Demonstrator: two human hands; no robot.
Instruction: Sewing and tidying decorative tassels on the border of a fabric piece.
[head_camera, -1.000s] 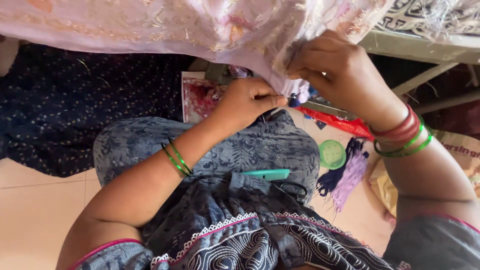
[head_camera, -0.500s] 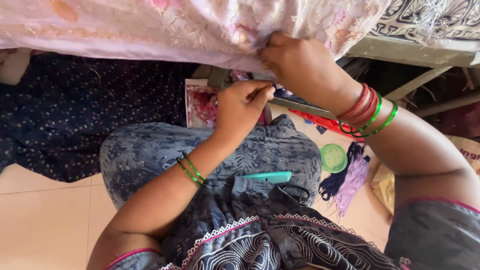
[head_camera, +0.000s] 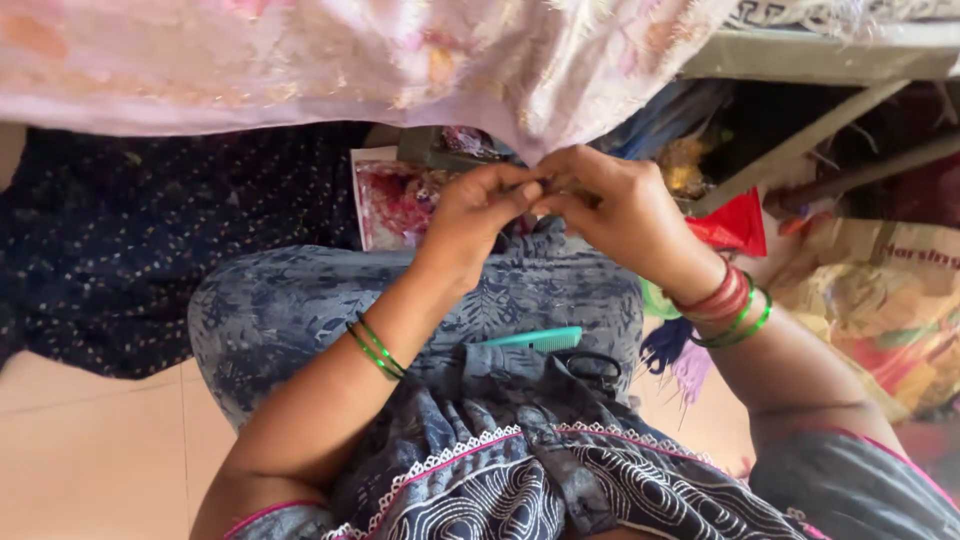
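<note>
Just below the hanging edge of the pink fabric (head_camera: 400, 60), at frame centre, both hands meet fingertip to fingertip. Left hand (head_camera: 480, 215) comes in from 7 o'clock, thumb and forefinger pressed together on the fabric's lower fringe. Right hand (head_camera: 615, 205) comes in from 4 o'clock, fingers likewise pinched shut on the same spot. Pinch point sits at the tip where the fabric edge dips lowest, at 12 o'clock from both sets of knuckles. Whatever fine strand sits between the fingertips is too small to make out.

Fabric itself: pale pink with faint floral print and a frayed, thready edge, spanning the whole top of frame and draped over the hands.

Wrists: green bangles (head_camera: 375, 350) on the left forearm; red and green bangles (head_camera: 725, 305) on the right wrist.

Lap, at 6 o'clock from the hands: a teal comb (head_camera: 535, 340) lies flat on the blue-grey patterned garment, well apart from both hands. Black-handled scissors (head_camera: 590, 365) sit just beside the comb at its 4 o'clock end.

At 9 o'clock from the left hand: a colourful printed card or booklet (head_camera: 390, 200) on the floor, partly covered by the knee. Dark dotted cloth (head_camera: 150, 240) lies further out at 9 o'clock.

At 3 o'clock from the right hand: a red packet (head_camera: 735, 225), then a printed bag (head_camera: 880, 300). Purple and blue tassels (head_camera: 675, 355) hang under the right wrist, next to a green round object (head_camera: 655, 300) that is mostly hidden.
</note>
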